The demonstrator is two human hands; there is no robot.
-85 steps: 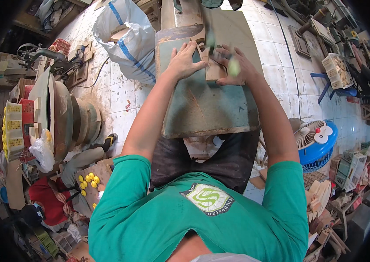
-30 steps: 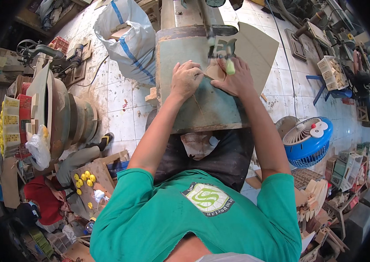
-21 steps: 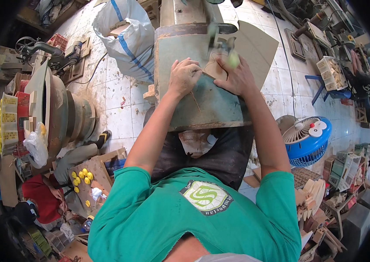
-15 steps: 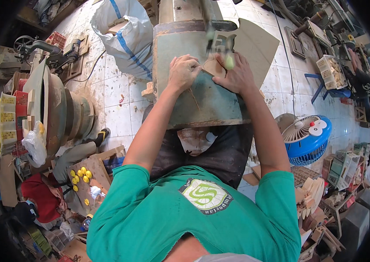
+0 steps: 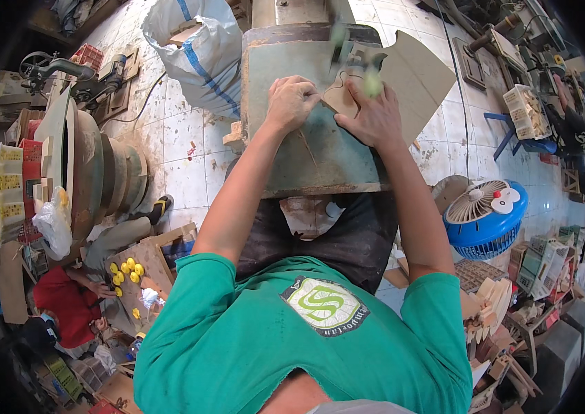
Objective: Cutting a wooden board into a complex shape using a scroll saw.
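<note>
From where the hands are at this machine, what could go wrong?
The right hand lies on the board close to the blurred machine part; a slip might bring them together. The board overhangs the table on the right, so it could tip if that hand lifts. The left hand is only at the board's corner, so it might do little to steady it.

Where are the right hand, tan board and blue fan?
Right hand (image 5: 374, 120): head view, back of the hand.
Tan board (image 5: 414, 88): head view, flat face right of that hand.
Blue fan (image 5: 487, 225): head view, blue housing.
</note>
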